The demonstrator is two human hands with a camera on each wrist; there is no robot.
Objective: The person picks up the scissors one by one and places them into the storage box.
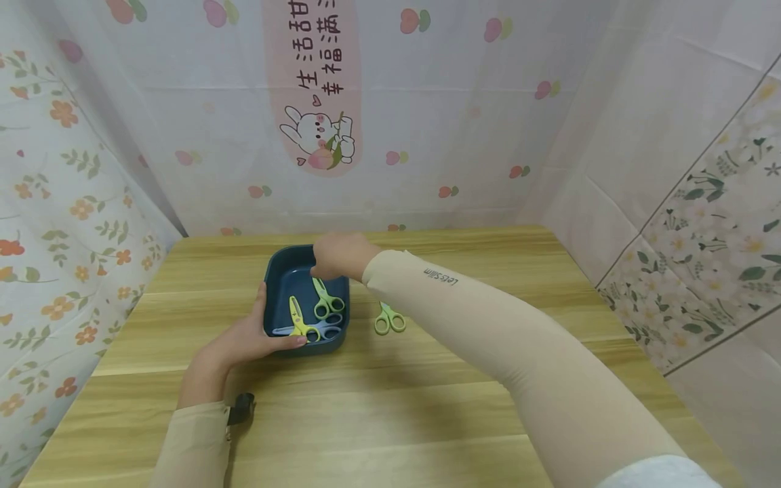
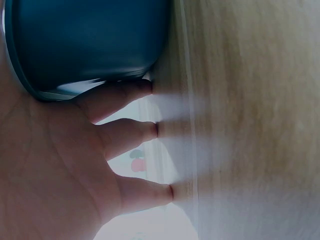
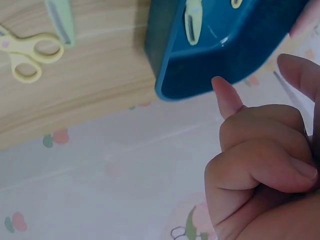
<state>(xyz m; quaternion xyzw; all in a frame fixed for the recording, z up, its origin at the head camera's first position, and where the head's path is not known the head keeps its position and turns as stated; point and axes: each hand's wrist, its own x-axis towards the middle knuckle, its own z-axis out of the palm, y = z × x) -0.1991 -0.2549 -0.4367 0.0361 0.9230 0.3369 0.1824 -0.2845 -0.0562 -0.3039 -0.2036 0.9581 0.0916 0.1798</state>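
A dark blue bin (image 1: 293,281) stands on the table. Inside lie yellow scissors (image 1: 296,316), green scissors (image 1: 321,293) and blue scissors (image 1: 323,327), partly overlapping. My left hand (image 1: 244,333) rests against the bin's left side, thumb along the front rim; in the left wrist view its spread fingers reach the tabletop. Over the far right corner hovers my right hand (image 1: 343,255). Nothing shows between its index finger and thumb in the right wrist view; its other fingers are curled. Right of the bin lie green scissors (image 1: 386,313), their blades behind my arm, and yellow-handled scissors (image 3: 30,50), hidden in the head view.
A wooden tabletop (image 1: 342,413) carries everything. Printed curtains (image 1: 457,135) hang behind it and along both sides. A black wrist camera (image 1: 243,405) is strapped at my left wrist, and my right sleeve (image 1: 470,318) crosses above the table.
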